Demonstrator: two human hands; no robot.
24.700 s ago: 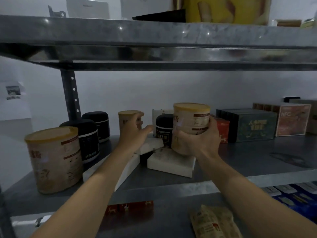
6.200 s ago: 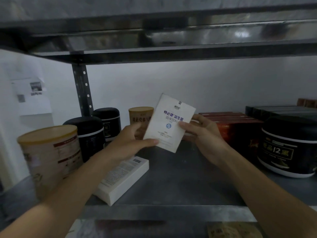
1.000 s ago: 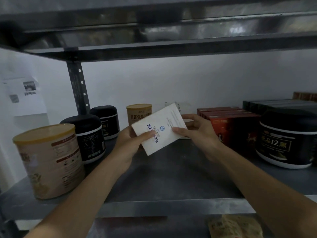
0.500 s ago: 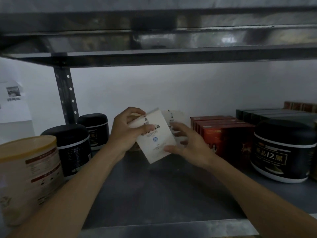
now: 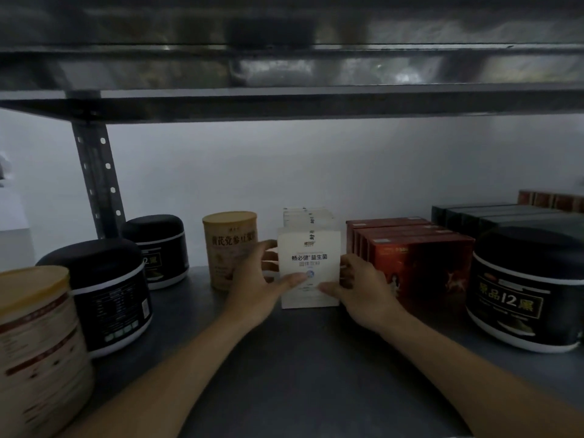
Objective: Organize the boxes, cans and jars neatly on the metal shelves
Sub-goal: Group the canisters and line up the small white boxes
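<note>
A white box [image 5: 309,260] with blue print stands upright on the metal shelf [image 5: 303,368], in front of another white box [image 5: 308,218] at the back. My left hand [image 5: 259,289] grips its left edge, thumb across the front. My right hand [image 5: 363,292] grips its right edge, thumb on the lower front. A tan can [image 5: 229,245] stands just left of the box, and a row of red boxes [image 5: 414,257] just right of it.
Two black jars [image 5: 104,292] [image 5: 158,248] and a large tan can [image 5: 34,349] line the left side beside the shelf post [image 5: 96,178]. A black jar [image 5: 527,289] and dark boxes [image 5: 493,216] stand at the right. The upper shelf [image 5: 290,99] hangs low overhead.
The white box was tilted in the air between my hands. Now it stands upright on the shelf in front of the other white box, both hands still on it.
</note>
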